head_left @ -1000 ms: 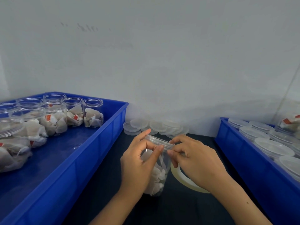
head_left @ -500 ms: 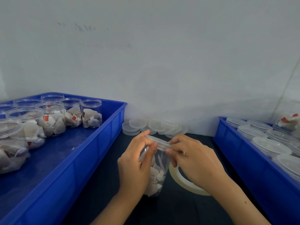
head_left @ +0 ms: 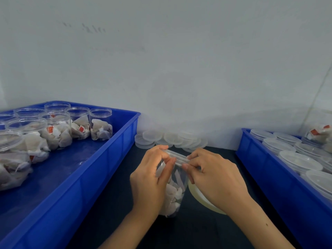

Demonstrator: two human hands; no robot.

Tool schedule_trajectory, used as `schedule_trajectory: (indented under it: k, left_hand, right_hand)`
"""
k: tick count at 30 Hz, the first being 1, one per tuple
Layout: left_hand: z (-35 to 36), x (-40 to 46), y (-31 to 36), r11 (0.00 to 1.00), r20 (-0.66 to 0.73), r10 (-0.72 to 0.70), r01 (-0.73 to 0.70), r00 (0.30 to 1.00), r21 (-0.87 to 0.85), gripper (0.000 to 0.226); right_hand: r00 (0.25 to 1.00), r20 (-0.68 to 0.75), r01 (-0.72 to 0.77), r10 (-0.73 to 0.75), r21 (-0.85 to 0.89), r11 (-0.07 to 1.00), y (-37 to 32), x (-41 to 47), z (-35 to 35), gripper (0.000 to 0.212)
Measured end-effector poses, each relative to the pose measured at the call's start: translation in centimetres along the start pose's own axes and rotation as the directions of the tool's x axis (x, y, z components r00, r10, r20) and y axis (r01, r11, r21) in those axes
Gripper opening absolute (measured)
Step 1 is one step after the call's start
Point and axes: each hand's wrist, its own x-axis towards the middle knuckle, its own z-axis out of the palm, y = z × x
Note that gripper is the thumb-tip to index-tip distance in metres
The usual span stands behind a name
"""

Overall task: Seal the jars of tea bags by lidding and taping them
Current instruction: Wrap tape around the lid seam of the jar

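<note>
A clear jar of tea bags (head_left: 175, 193) stands tilted on the dark table between my hands, with a clear lid (head_left: 177, 156) on its top. My left hand (head_left: 150, 178) wraps around the jar's left side, thumb and fingers at the lid's rim. My right hand (head_left: 213, 175) pinches the lid's right edge with thumb and forefinger. A roll of pale tape (head_left: 201, 197) lies flat on the table under my right hand, partly hidden by it.
A blue tray (head_left: 100, 169) on the left holds several open jars of tea bags (head_left: 100, 126). A blue tray (head_left: 269, 169) on the right holds several lidded jars (head_left: 300, 161). Loose clear lids (head_left: 170, 139) are piled against the wall behind the jar.
The jar has tipped a little more, its lid edge turning toward me. Both hands keep their places on the lid's rim, with the fingers shifting slightly.
</note>
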Motion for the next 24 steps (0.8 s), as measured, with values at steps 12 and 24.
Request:
schedule_trajectory:
  k: [12, 24]
  left_hand:
    - [-0.7, 0.4, -0.9, 0.831, 0.142, -0.322, 0.351, 0.936, -0.432, 0.02]
    - [-0.6, 0.3, -2.0, 0.755, 0.411, -0.47, 0.597, 0.781, -0.271, 0.071]
  right_hand:
    - [1.0, 0.012, -0.003, 0.004, -0.042, 0.999, -1.2, -0.5, -0.3, 0.038]
    - [0.997, 0.075, 0.021, -0.019, -0.032, 0.999, -2.8, -1.1, -0.8, 0.025]
